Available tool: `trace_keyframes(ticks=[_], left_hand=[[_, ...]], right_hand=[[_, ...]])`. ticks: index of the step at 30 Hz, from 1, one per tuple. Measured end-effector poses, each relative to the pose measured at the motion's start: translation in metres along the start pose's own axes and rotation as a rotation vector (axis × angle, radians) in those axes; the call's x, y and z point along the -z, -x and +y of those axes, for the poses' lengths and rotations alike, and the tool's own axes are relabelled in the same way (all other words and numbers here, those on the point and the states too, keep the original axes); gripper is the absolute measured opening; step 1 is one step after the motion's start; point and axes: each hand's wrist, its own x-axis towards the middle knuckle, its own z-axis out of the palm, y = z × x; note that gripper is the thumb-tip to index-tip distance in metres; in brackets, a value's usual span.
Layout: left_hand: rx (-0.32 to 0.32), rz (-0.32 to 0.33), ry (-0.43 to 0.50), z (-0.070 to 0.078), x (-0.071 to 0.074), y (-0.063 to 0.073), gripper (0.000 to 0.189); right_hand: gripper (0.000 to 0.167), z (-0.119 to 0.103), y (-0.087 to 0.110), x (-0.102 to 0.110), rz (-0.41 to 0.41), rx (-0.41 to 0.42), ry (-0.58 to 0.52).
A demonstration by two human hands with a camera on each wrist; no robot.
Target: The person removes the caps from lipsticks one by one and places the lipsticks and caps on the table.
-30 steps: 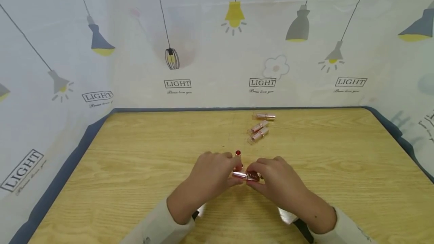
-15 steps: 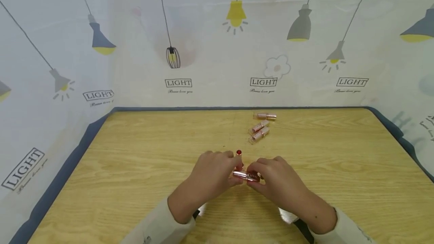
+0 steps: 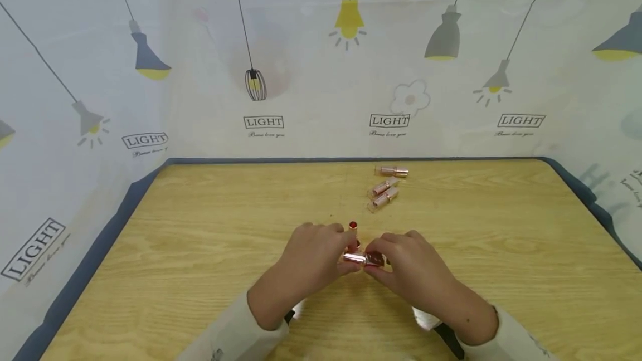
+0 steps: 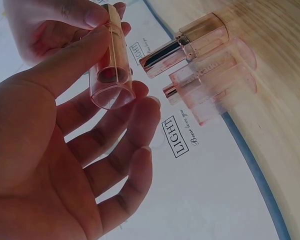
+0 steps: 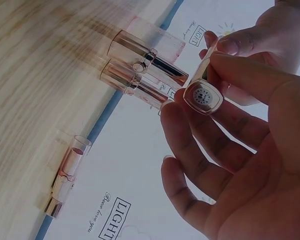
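Between the two hands lies a lipstick tube (image 3: 355, 258), held level above the table. My left hand (image 3: 316, 252) pinches its left end with thumb and fingers; in the left wrist view that end of the lipstick (image 4: 111, 80) is a clear cap over a dark red core. My right hand (image 3: 413, 266) grips the other end, where the right wrist view shows the lipstick's square base (image 5: 203, 97) with a round label. Just beyond the left fingertips stands an upright lipstick (image 3: 353, 227) with a red top. The left wrist view shows two clear-capped tubes (image 4: 187, 42) beside the hands.
Three pinkish lipsticks (image 3: 385, 198) lie toward the back of the wood-grain table (image 3: 225, 210), right of the middle. A white cloth (image 3: 311, 60) printed with lamps rises behind and at both sides, and a blue border (image 3: 281, 161) runs along the table's far edge.
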Motion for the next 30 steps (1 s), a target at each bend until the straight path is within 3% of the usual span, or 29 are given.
trace_keyframes(ticks=[9,15,30], left_hand=[[0.004,-0.007,-0.004,-0.0001,0.001,-0.0015,0.03],[0.01,-0.045,0.014,-0.0003,0.0023,-0.0014,0.029],[0.017,-0.047,0.034,0.0001,0.003,0.0005,0.029]], right_hand=[[0.018,0.0006,-0.0007,0.0004,-0.01,-0.004,-0.018],[0.018,0.0003,-0.0018,0.0006,-0.032,-0.009,-0.032],[0.019,-0.0002,-0.0005,0.0013,-0.04,-0.014,-0.043]])
